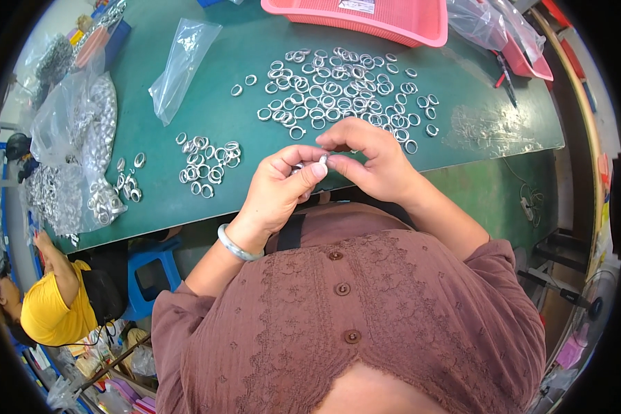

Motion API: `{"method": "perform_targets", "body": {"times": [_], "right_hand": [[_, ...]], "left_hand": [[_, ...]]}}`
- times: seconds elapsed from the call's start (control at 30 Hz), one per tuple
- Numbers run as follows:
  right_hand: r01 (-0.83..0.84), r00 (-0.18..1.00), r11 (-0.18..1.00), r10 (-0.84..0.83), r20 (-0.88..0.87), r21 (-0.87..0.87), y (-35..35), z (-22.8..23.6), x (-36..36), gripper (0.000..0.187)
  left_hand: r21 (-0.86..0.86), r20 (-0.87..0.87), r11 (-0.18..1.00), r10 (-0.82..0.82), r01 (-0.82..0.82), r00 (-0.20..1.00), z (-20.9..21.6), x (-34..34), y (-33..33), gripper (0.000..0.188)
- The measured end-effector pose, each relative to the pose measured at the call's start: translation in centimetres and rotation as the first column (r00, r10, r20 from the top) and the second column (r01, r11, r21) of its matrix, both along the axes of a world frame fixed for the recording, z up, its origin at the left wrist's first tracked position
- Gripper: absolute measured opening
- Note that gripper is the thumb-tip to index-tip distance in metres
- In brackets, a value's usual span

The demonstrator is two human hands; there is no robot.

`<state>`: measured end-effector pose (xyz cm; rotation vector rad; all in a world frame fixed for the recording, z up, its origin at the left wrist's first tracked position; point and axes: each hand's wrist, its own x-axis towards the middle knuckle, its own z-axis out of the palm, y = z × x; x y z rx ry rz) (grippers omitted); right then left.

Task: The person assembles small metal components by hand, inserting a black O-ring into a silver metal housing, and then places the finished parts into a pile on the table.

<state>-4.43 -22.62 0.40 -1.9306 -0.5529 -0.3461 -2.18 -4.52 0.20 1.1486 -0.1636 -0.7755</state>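
Observation:
My left hand point(276, 186) is closed, thumb and fingers pinching a small silver ring point(323, 159) just over the table's near edge. From the other side my right hand point(376, 157) meets it, its thumb and forefinger at the same ring. Part of the ring is hidden by the fingertips. Beyond my hands spreads a large pile of silver rings point(332, 90). Left of my left hand lies a smaller cluster of rings point(199, 165), and further left are a few more loose rings point(130, 185).
On the green table point(241, 41) lie a clear plastic bag point(183, 69) and bags of silver parts point(100, 124). A pink basket point(393, 31) stands at the back, with red-handled pliers point(505, 76) to the right. A person in yellow point(58, 303) sits at the left beside a blue stool point(152, 272).

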Motion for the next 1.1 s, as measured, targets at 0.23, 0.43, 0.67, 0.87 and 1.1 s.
{"method": "perform_targets", "body": {"times": [0.23, 0.43, 0.67, 0.87, 1.1], "right_hand": [[0.036, 0.988, 0.992, -0.017, -0.153, 0.123, -0.2, -0.4, -0.3, 0.023], [0.017, 0.958, 0.981, 0.039, -0.284, 0.191, -0.2, -0.6, -0.5, 0.021], [0.147, 0.961, 0.984, -0.118, -0.251, 0.1, -1.2, -1.0, -0.3, 0.017], [0.257, 0.963, 0.937, -0.268, -0.013, -0.237, -3.1, -1.0, -0.2, 0.015], [0.242, 0.97, 0.813, -0.218, 0.109, -0.53, -3.0, -0.5, -0.7, 0.009]], "left_hand": [[-0.006, 0.284, 0.997, 0.079, -0.081, 0.956, -0.6, -0.2, -0.2, 0.024], [0.126, 0.644, 0.966, 0.093, -0.225, 0.759, -1.2, -0.1, -0.6, 0.022], [0.299, 0.78, 0.878, 0.0, -0.373, 0.625, -0.4, -0.1, -0.7, 0.017], [0.291, 0.494, 0.921, 0.089, -0.261, 0.865, -0.9, 0.2, -0.3, 0.011], [-0.226, -0.312, 0.966, 0.053, -0.128, 0.949, 0.0, 1.3, 0.2, 0.015]]}}
